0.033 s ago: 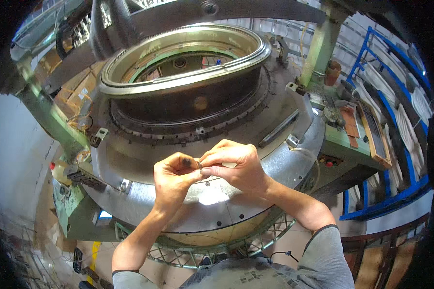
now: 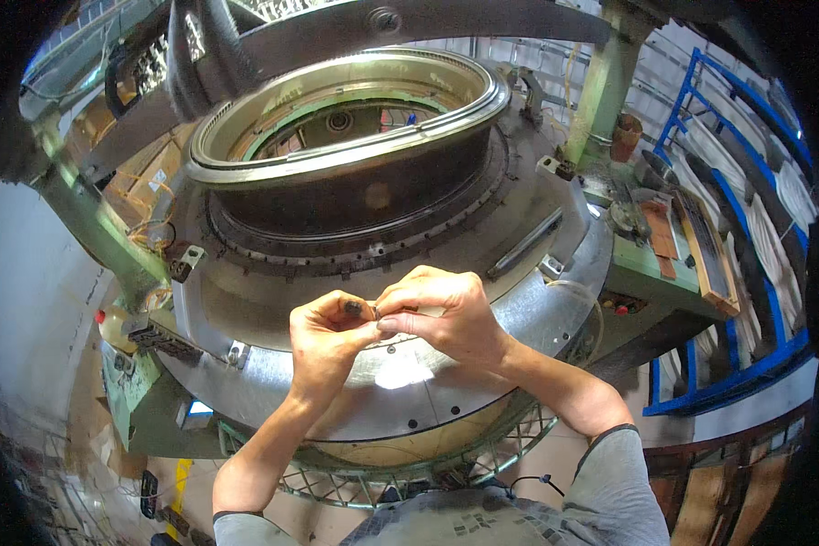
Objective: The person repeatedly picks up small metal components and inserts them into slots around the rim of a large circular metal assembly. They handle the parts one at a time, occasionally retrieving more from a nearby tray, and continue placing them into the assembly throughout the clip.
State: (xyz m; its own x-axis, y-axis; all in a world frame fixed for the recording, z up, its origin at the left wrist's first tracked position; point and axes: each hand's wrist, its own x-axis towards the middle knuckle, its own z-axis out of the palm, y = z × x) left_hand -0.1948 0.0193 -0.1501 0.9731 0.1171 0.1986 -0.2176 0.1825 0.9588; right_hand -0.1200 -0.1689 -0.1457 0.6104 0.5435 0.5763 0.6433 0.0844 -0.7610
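Small dark piece (image 2: 375, 311), mostly hidden, between left grip (image 2: 324, 337) and right grip (image 2: 455, 317)

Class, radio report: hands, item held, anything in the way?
Left hand, right hand: fingertips together, pinching. Small item between them, too tiny to identify. Metal rim below, not blocking.

One left hand (image 2: 323, 335) and one right hand (image 2: 452, 314) are making two; two grey sleeves (image 2: 614, 482) and two green posts (image 2: 594, 100) are showing; one round metal drum (image 2: 355, 198), one slim rod (image 2: 526, 244), one red-capped bottle (image 2: 116, 330), one red button (image 2: 621, 309) and one blue rack (image 2: 735, 385) are appearing.
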